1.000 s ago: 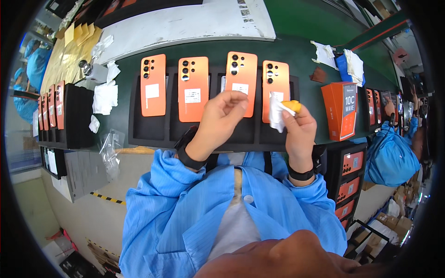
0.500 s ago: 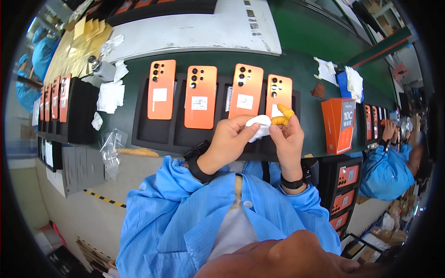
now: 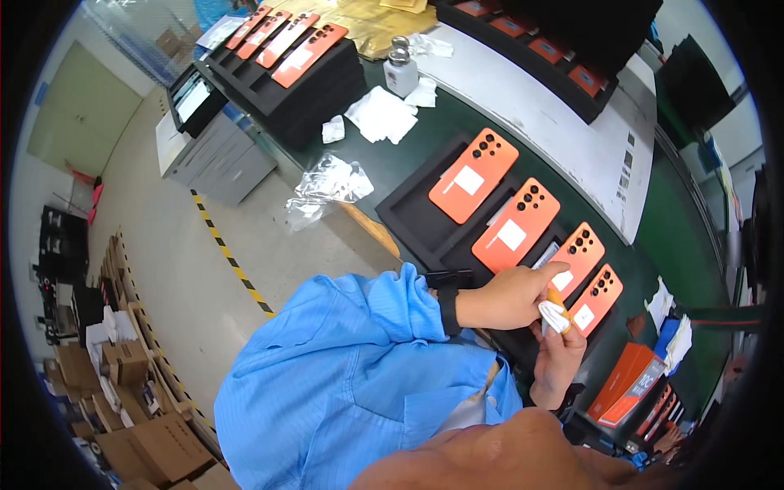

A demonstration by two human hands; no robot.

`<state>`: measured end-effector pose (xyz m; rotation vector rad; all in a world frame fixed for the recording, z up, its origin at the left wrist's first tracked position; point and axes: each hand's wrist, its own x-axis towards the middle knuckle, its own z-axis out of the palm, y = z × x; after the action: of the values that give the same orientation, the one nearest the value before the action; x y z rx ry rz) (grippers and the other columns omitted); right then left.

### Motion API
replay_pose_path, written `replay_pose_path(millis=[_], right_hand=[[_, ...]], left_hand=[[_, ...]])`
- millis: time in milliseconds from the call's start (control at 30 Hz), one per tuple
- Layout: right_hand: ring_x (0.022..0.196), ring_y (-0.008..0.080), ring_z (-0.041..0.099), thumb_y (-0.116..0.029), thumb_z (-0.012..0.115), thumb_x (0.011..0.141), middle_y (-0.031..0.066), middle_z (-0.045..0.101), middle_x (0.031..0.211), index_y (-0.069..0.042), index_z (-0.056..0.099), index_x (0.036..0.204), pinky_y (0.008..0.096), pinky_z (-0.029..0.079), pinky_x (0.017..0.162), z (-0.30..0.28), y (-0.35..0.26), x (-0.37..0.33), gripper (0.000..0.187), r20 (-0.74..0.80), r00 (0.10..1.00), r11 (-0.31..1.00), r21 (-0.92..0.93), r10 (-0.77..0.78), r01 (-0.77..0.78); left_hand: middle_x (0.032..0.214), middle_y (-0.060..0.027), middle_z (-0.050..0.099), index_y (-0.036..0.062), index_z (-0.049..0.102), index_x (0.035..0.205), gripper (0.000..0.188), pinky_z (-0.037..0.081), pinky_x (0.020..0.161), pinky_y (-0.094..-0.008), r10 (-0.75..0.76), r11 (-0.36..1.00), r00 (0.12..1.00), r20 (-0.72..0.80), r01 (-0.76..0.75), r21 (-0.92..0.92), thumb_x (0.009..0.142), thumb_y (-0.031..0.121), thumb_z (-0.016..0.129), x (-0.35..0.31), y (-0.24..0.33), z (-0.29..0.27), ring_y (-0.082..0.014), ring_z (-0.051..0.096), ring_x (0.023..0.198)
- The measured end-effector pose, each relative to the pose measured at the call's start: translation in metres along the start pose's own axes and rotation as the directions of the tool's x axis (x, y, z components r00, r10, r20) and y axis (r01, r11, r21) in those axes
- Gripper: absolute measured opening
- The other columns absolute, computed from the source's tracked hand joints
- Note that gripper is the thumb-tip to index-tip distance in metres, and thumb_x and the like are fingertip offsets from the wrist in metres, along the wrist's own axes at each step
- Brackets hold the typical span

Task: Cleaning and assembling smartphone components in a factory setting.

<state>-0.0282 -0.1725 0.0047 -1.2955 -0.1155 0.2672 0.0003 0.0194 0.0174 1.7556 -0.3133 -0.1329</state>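
My right hand [image 3: 558,363] has yellow finger covers, and a folded white cloth [image 3: 554,316] is wrapped around the tip of a covered finger. My left hand [image 3: 513,296] reaches across from the left, its fingers closed at the cloth; their tips are partly hidden. Just beyond my hands, several orange phones lie back side up in a black foam tray [image 3: 408,214]. One phone [image 3: 474,175] is at the tray's far left, a second phone [image 3: 516,227] beside it. Two more phones are nearest my hands, each with a white label.
A stack of black trays [image 3: 302,106] bears more orange phones. Near it are a white pump bottle [image 3: 400,75], crumpled white wipes [image 3: 381,114] and a clear plastic bag [image 3: 335,184] at the table edge. An orange box [image 3: 627,380] stands at right. Cardboard boxes [image 3: 155,449] lie lower left.
The view has swung left, so the tray and phones sit further right and tilted. The cloth, earlier stretched between both hands, now wraps a yellow-covered finger of my right hand.
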Motion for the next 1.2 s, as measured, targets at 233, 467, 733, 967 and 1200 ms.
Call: replay_pose_path(millis=[233, 467, 733, 967, 1200], right_hand=[[0.077, 0.0164, 0.056, 0.002, 0.070, 0.084, 0.0102, 0.062, 0.081, 0.008, 0.070, 0.095, 0.0277, 0.042, 0.066, 0.015, -0.010, 0.007, 0.013, 0.078, 0.980, 0.648, -0.740, -0.181, 0.179], [0.071, 0.0179, 0.055, 0.000, 0.068, 0.087, 0.0099, 0.056, 0.078, 0.006, 0.067, 0.093, 0.0301, 0.038, 0.060, 0.008, 0.002, 0.006, 0.009, 0.028, 0.942, 0.543, -0.811, -0.335, 0.217], [0.078, 0.0300, 0.062, -0.007, 0.066, 0.090, 0.0158, 0.062, 0.087, 0.002, 0.069, 0.100, 0.0365, 0.047, 0.069, 0.003, 0.021, -0.008, 0.014, 0.071, 0.926, 0.366, -0.905, -0.370, 0.215], [0.077, 0.0326, 0.060, 0.001, 0.065, 0.083, 0.0173, 0.062, 0.085, 0.006, 0.069, 0.097, 0.0389, 0.047, 0.067, 0.006, 0.024, -0.005, 0.016, 0.077, 0.924, 0.401, -0.885, -0.373, 0.235], [0.073, 0.0344, 0.058, 0.002, 0.066, 0.082, 0.0193, 0.057, 0.082, 0.008, 0.061, 0.083, 0.0410, 0.044, 0.063, 0.009, 0.025, 0.002, 0.008, 0.064, 0.937, 0.478, -0.847, -0.343, 0.232]], left_hand=[[0.099, -0.0147, 0.069, 0.0003, 0.065, 0.117, 0.039, 0.054, 0.070, -0.0352, 0.218, 0.949, 0.923, -0.317, -0.125, 0.290, 0.083, 0.018, 0.074, 0.018, -0.022, -0.113, -0.0265, 0.068, 0.081], [0.113, -0.0210, 0.068, -0.0043, 0.060, 0.123, 0.069, 0.054, 0.088, -0.0398, 0.311, 0.806, 0.254, -0.916, 0.441, 0.396, 0.068, 0.027, 0.088, 0.044, -0.092, -0.320, -0.0325, 0.067, 0.100], [0.116, -0.0193, 0.069, 0.0025, 0.056, 0.129, 0.079, 0.053, 0.092, -0.0375, 0.111, 0.885, 0.355, -0.928, 0.390, 0.255, 0.062, 0.025, 0.091, 0.076, -0.160, -0.340, -0.0307, 0.069, 0.104], [0.099, -0.0166, 0.074, 0.0003, 0.063, 0.119, 0.065, 0.056, 0.080, -0.0368, 0.210, 0.845, 0.355, -0.911, 0.403, 0.352, 0.066, 0.028, 0.088, 0.064, -0.121, -0.330, -0.0283, 0.073, 0.088], [0.099, -0.0198, 0.072, -0.0013, 0.060, 0.119, 0.066, 0.056, 0.084, -0.0389, 0.102, 0.922, 0.661, -0.743, 0.218, 0.320, 0.067, 0.027, 0.088, 0.085, -0.110, -0.288, -0.0323, 0.072, 0.091]])
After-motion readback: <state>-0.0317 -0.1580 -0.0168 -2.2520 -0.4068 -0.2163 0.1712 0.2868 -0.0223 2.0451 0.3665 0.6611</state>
